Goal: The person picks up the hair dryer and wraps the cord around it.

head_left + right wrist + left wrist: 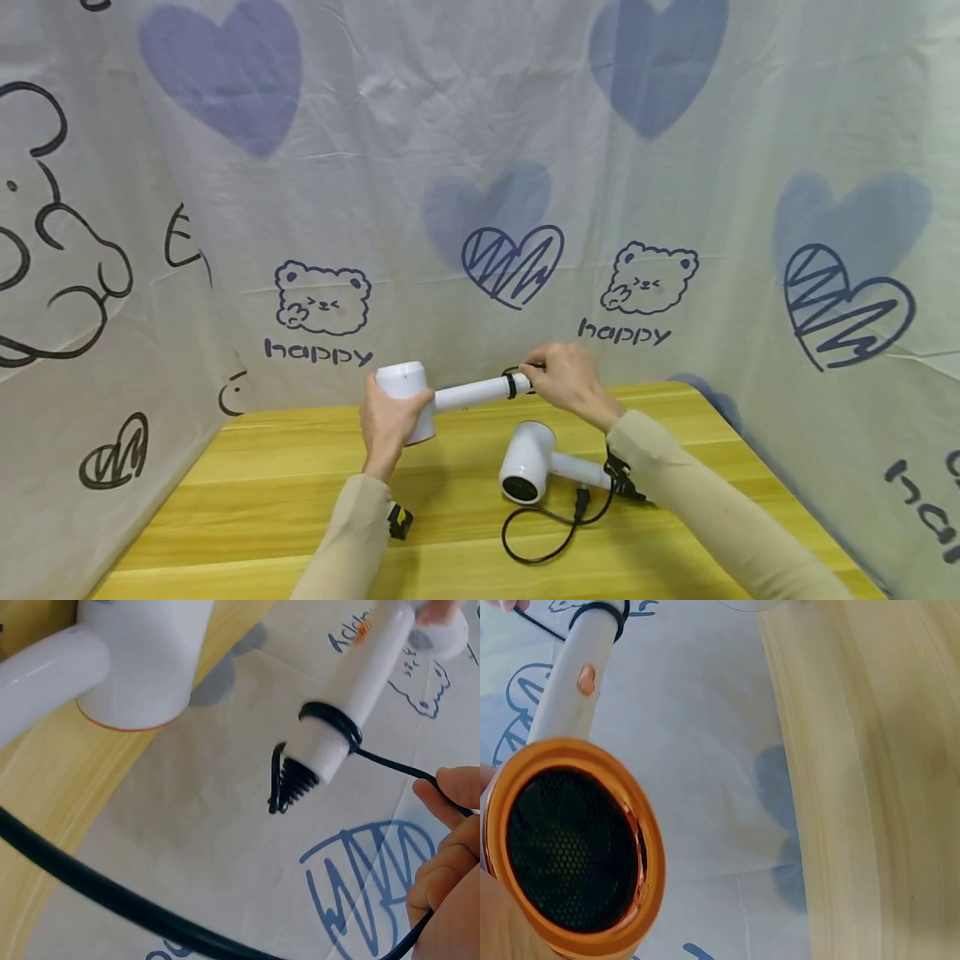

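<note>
My left hand (388, 418) grips the barrel of a white hair dryer (472, 393), held up over the table's back part. Its copper-rimmed round grille (574, 851) faces the left wrist camera. My right hand (567, 379) pinches the black cord (394, 763) just off the handle's end. Around the white handle (367, 671) the cord is looped, above a ribbed black strain relief (296, 785). A second white hair dryer (527, 458) lies on the table under my right forearm, its black cord wrapped by its handle end.
The wooden table (300, 492) meets a pale printed curtain (420, 208) at its back and sides. A loose black cord with a plug (582, 502) curls in front of the second dryer. A small black and yellow object (400, 522) shows beside my left sleeve.
</note>
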The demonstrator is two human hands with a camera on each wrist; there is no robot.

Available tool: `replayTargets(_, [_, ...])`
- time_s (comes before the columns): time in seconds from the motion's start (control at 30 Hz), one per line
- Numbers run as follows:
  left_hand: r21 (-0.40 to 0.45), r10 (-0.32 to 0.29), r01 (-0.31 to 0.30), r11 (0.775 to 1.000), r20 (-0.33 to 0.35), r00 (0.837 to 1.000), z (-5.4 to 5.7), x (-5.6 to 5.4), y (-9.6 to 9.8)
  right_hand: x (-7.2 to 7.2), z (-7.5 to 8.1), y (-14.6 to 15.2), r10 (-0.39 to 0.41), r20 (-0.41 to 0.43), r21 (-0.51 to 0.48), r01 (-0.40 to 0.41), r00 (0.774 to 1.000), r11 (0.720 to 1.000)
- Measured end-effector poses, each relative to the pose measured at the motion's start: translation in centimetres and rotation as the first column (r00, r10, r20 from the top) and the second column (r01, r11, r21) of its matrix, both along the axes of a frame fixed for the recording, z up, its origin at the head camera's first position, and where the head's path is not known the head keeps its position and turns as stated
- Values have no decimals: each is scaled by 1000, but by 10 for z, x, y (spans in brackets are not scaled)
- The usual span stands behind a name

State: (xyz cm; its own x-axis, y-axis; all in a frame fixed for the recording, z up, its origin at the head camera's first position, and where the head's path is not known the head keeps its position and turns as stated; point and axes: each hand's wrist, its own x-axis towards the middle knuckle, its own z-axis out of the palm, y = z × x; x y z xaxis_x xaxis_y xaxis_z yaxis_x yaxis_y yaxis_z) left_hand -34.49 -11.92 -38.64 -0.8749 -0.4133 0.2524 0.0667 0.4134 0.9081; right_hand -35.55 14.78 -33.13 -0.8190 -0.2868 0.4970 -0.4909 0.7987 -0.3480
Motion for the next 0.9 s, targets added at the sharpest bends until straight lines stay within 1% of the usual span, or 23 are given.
replayTargets(0.17, [14,53,-53,998,-8,999,0,0,3,5,-7,-5,43,-18,6,-43,999,999])
replayTargets(0.27, [60,71,-71,996,-4,997,1,-1,3,8,-11,-8,60,-40,6,-60,997,998])
replayTargets(0.33, [109,79,-78,991,-2,997,0,-1,2,9,-14,-9,70,-63,14,-69,996,997])
replayTargets(0.47, [219,77,-76,973,3,997,0,-1,0,12,-22,-12,92,-130,40,-88,987,995])
replayTargets(0.6, [324,67,-69,944,16,998,-2,-2,-3,12,-24,-14,125,-163,64,-116,979,991])
replayTargets(0.67, [371,65,-71,926,28,997,-4,-2,-5,11,-24,-13,161,-134,69,-153,978,986])
replayTargets(0.77, [426,59,-70,902,39,997,-6,-2,-8,9,-23,-7,226,-29,8,-226,974,974])
replayTargets(0.9, [482,49,-60,874,35,998,-9,-2,-12,8,-21,4,285,128,-103,-274,950,956])
